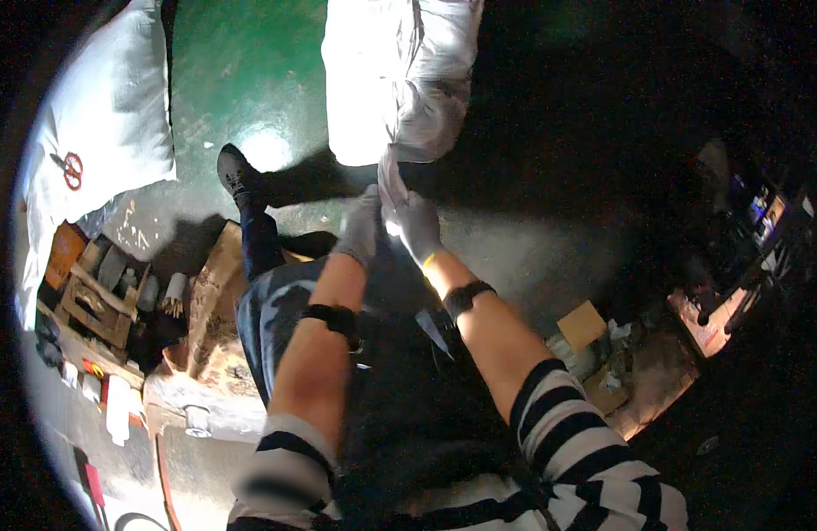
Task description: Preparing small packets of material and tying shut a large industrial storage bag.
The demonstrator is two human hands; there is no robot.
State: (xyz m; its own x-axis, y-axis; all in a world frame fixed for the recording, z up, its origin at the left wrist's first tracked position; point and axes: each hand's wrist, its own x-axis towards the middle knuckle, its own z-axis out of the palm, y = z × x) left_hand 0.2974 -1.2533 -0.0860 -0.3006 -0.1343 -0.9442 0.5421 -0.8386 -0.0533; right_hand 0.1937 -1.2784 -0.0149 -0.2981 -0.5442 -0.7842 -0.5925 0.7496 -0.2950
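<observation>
A long white cloth bundle (355, 97) lies ahead of me on the green floor, and its near end narrows into a twisted tail (388, 173) that reaches toward me. My right hand (416, 228), in a grey glove, is closed around this tail. Just to its left, my left hand (359, 226), also gloved in grey, has its fingers curled in against the same tail. How much of the cloth the left fingers hold is partly hidden. Both wrists wear dark bands, and the forearms stretch forward from striped sleeves.
White cloth (116, 106) covers a surface at the left, with red-handled scissors (73, 171) on it. Below are a wooden crate (94, 305) with items inside and a worn brown board (215, 296). Cardboard scraps (583, 326) lie at the right, where deep shadow hides much.
</observation>
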